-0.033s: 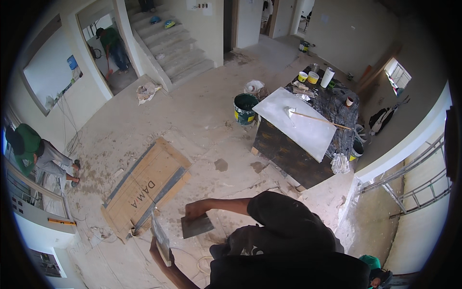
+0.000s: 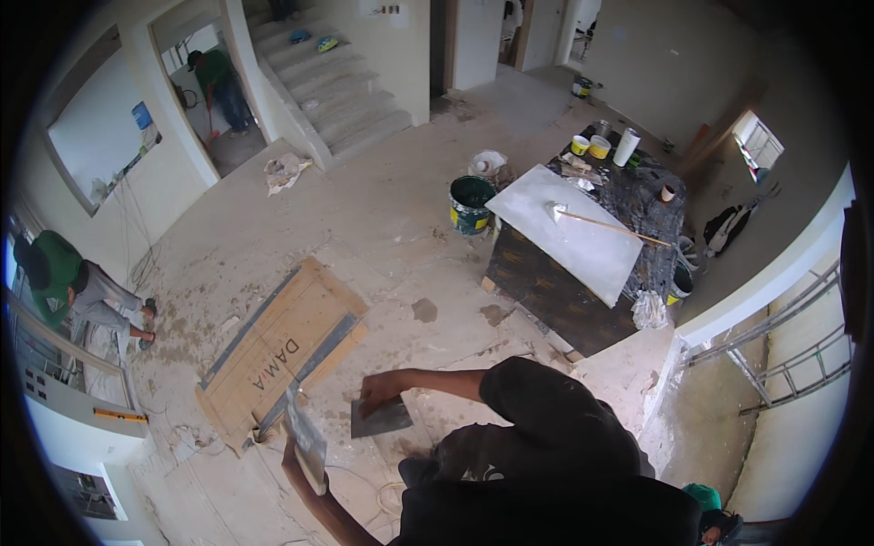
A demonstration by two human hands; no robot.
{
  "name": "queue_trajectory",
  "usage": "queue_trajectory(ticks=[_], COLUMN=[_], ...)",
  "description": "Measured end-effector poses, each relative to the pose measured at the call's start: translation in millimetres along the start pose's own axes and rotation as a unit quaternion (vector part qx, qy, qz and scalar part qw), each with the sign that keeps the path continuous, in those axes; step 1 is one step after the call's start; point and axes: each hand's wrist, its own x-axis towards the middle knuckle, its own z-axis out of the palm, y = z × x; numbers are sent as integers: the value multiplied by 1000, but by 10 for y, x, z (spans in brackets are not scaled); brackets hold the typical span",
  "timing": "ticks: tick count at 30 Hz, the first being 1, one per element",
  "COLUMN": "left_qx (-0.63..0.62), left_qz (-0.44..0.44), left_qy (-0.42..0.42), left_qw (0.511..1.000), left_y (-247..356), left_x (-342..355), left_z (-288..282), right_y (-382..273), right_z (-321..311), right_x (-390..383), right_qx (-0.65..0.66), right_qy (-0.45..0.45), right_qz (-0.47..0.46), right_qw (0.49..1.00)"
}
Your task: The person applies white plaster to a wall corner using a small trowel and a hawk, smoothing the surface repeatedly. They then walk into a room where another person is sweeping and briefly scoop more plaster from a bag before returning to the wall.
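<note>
My right hand point(image 2: 379, 389) is closed around the top of a wide flat metal trowel point(image 2: 382, 419). Its dark rectangular blade hangs over the floor, in front of my knee. To its left, my left hand point(image 2: 293, 462) grips a second flat plate-like tool point(image 2: 306, 437), pale and smeared and tilted nearly on edge; its exact kind I cannot make out. A small gap parts the two tools. My fingers on the left are partly hidden by the plate. Just beyond it lies a flattened cardboard sheet point(image 2: 300, 314) with dark tape strips.
A dark-covered table point(image 2: 555, 300) with a white board point(image 2: 583, 232), tubs and a long-handled tool stands at right. Beside it is a dark bucket point(image 2: 471, 218). One person point(image 2: 59, 273) bends at the left, another point(image 2: 218, 86) in the doorway. Stairs point(image 2: 323, 100) rise behind.
The whole view has shifted slightly. The trowel in my right hand has moved a little away from me, and the plate in my left hand has turned slightly.
</note>
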Motion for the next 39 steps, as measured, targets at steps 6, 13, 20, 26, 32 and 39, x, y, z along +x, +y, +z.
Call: queue_trajectory(ticks=[6,13,20,26,32,39], left_qx=[-614,-549,-407,-275,-217,80], left_qz=[-183,-158,143,254,379,216], left_qy=[-33,-25,151,238,162,-136], left_qw=[767,820,890,896,885,964], left_y=[98,852,1246,1306,1369,1174], left_x=[1268,1697,2323,2902,3780,5396], left_z=[358,82,-136,349,1163,1289], right_y=[-1240,-463,-1376,-1144,-757,-903], right_z=[-471,-367,-1017,-1428,-2382,-4187], right_x=[326,1322,774,1085,1946,1993], right_qx=[56,-314,214,498,628,390], right_qy=[542,446,602,497,385,482], right_qz=[-124,-188,-154,-206,-159,-170], right_qw=[829,817,754,681,657,766])
